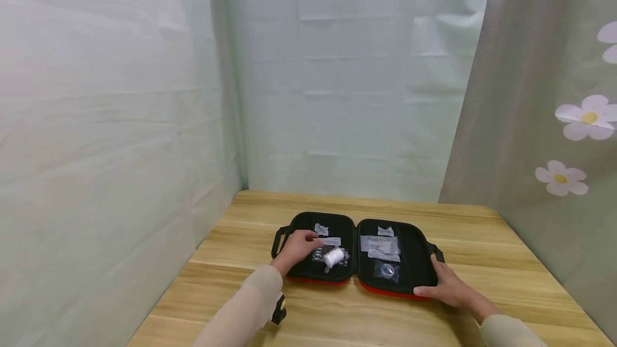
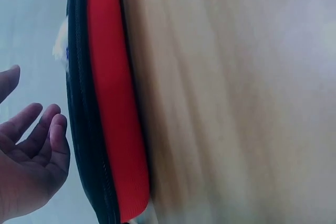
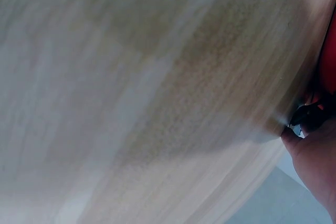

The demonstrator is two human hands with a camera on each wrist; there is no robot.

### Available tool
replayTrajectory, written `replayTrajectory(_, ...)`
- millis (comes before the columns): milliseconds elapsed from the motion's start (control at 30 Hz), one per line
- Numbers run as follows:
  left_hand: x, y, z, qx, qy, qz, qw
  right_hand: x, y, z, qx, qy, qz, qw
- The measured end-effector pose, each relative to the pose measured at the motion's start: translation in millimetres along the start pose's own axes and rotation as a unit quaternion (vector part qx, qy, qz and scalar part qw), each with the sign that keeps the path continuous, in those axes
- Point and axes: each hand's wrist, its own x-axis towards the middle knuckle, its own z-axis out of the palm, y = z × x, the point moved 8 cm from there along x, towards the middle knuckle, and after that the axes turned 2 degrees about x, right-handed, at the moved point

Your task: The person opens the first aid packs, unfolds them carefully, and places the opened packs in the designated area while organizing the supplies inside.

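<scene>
A red and black zip case (image 1: 356, 250) lies unfolded on the wooden table, both halves facing up. Over its left half hovers my left hand (image 1: 300, 245), fingers loosely bent and nothing held in them; in the left wrist view this hand (image 2: 37, 150) is beside the case's red side (image 2: 118, 98). Near its fingers are a white roll (image 1: 333, 257) on clear packaging and small white packets (image 1: 331, 241). At the front right corner, my right hand (image 1: 448, 285) grips the case, thumb along the front edge, fingers at the side by the black handle (image 1: 436, 252).
The right half holds paper packets (image 1: 381, 244) and a clear bag with a ring-shaped roll (image 1: 387, 270). Another black handle (image 1: 278, 241) sticks out at the left. A small black and yellow object (image 1: 279, 309) shows beside the left sleeve. Curtains (image 1: 356, 95) enclose the table.
</scene>
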Motion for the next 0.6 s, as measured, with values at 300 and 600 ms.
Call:
replayTrajectory(300,-10.4,3.9,19.2,-0.014,-0.016,0.005,0.9998,-1,-2,0,-0.003,0.001,0.0,1.0)
replayTrajectory(600,-15.0,11.9,35.0,0.059,-0.013,0.024,0.9979,-1,-2,1,-0.003,0.003,-0.003,1.0)
